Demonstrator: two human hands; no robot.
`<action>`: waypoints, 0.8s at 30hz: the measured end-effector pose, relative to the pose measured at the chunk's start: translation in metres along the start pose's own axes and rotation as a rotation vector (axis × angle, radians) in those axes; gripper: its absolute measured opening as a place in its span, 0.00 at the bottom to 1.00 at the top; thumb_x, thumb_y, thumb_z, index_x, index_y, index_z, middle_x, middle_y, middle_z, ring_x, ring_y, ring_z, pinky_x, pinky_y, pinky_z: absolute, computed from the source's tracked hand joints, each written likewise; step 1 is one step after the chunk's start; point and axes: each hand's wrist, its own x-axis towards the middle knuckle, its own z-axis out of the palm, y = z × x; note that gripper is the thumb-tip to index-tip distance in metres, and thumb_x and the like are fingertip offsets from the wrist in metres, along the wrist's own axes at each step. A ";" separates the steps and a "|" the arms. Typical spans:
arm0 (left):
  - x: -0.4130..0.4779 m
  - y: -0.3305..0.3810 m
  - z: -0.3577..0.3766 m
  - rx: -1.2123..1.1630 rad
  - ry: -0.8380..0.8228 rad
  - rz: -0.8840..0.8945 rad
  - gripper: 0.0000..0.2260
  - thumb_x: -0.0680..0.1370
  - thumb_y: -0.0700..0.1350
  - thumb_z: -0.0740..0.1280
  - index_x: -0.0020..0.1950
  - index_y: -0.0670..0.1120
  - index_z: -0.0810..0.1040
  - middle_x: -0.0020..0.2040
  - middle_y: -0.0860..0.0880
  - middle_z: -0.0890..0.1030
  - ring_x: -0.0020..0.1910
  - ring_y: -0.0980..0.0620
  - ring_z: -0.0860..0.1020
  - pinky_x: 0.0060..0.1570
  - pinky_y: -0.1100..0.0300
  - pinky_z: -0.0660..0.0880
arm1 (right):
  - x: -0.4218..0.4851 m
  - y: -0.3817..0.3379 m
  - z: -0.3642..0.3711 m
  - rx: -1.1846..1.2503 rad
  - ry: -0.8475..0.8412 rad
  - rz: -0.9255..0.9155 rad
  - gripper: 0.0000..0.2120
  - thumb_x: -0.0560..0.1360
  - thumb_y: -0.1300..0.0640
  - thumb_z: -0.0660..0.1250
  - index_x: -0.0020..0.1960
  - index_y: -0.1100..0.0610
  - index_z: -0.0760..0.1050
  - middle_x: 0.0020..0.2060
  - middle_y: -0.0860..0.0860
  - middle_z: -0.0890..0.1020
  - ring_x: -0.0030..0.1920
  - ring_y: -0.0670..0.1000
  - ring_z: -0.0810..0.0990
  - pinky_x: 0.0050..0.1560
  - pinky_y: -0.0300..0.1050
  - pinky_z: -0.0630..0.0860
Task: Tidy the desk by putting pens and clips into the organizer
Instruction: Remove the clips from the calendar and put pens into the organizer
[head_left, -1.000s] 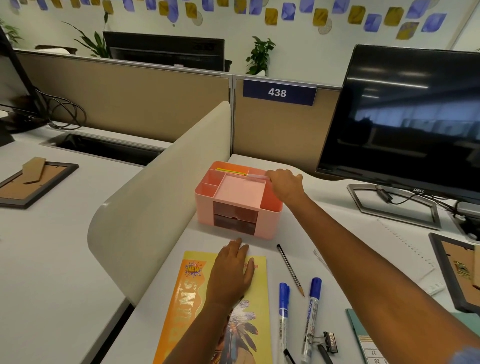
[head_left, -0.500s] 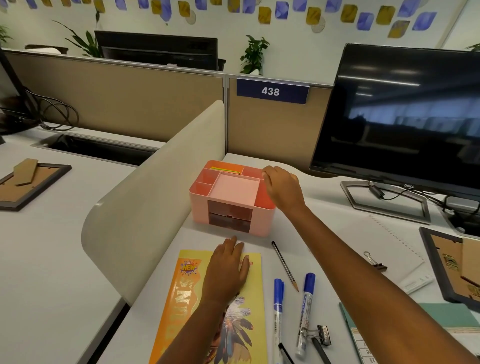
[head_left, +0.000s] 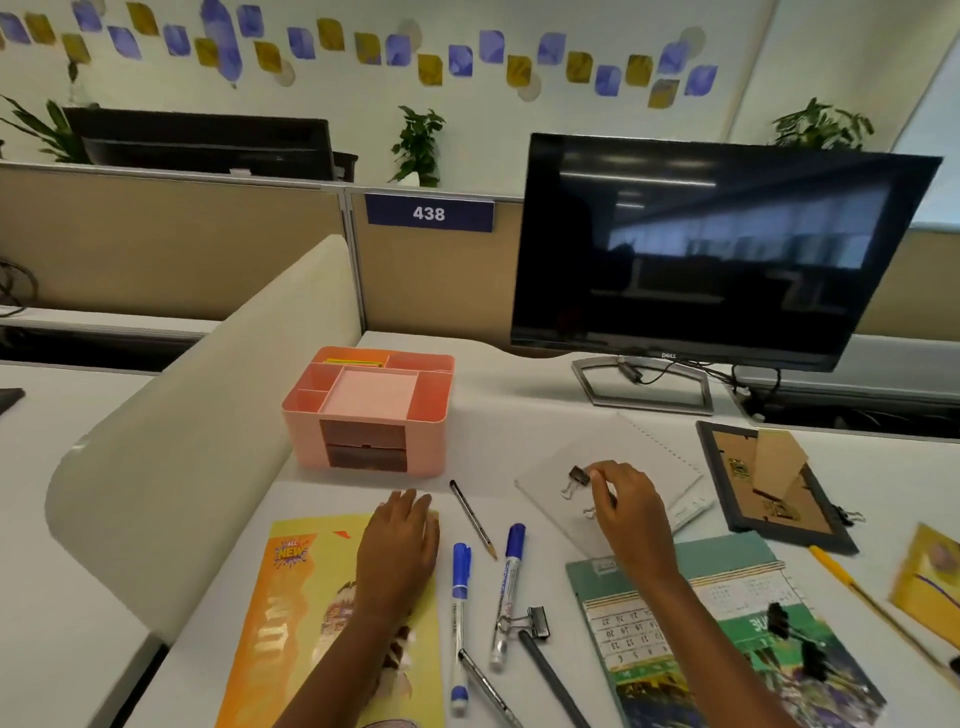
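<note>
The pink organizer (head_left: 311, 410) stands at the back left of the desk. My right hand (head_left: 626, 501) pinches a small black binder clip (head_left: 577, 477) over a white notebook (head_left: 631, 447), right of the organizer. My left hand (head_left: 400, 545) lies flat and open on a yellow magazine (head_left: 291, 597). Between my hands lie a pencil (head_left: 472, 519) and two blue markers (head_left: 460, 587) (head_left: 510, 577). A larger binder clip (head_left: 535, 622) and two dark pens (head_left: 550, 675) lie nearer me.
A Dell monitor (head_left: 717, 249) stands at the back right. A dark picture frame (head_left: 769, 483) lies face down on the right, a green calendar (head_left: 727, 634) with black clips on it below it. A curved cream divider (head_left: 197, 447) borders the desk on the left.
My right hand left the organizer's rim, swung right and back toward me, and took hold of the small binder clip on the white notebook. The left hand stayed on the magazine.
</note>
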 end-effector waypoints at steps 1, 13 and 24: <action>-0.001 0.011 0.001 -0.025 -0.007 -0.009 0.20 0.75 0.47 0.54 0.45 0.40 0.83 0.44 0.42 0.85 0.42 0.42 0.84 0.39 0.51 0.80 | -0.008 0.008 -0.009 -0.004 0.004 0.029 0.07 0.76 0.63 0.62 0.49 0.61 0.78 0.42 0.57 0.83 0.42 0.55 0.78 0.42 0.41 0.71; -0.037 0.162 0.019 -0.204 -0.214 0.164 0.22 0.80 0.52 0.48 0.72 0.46 0.64 0.74 0.44 0.61 0.74 0.46 0.58 0.72 0.53 0.57 | -0.087 0.076 -0.100 -0.053 0.025 0.298 0.07 0.75 0.63 0.62 0.48 0.62 0.79 0.44 0.59 0.82 0.46 0.58 0.79 0.44 0.48 0.76; -0.072 0.209 0.054 -0.065 -0.260 0.229 0.20 0.73 0.52 0.54 0.54 0.45 0.81 0.55 0.42 0.82 0.53 0.43 0.81 0.52 0.48 0.76 | -0.139 0.114 -0.166 -0.056 -0.250 0.562 0.29 0.73 0.57 0.67 0.70 0.61 0.59 0.69 0.57 0.63 0.69 0.55 0.63 0.66 0.46 0.66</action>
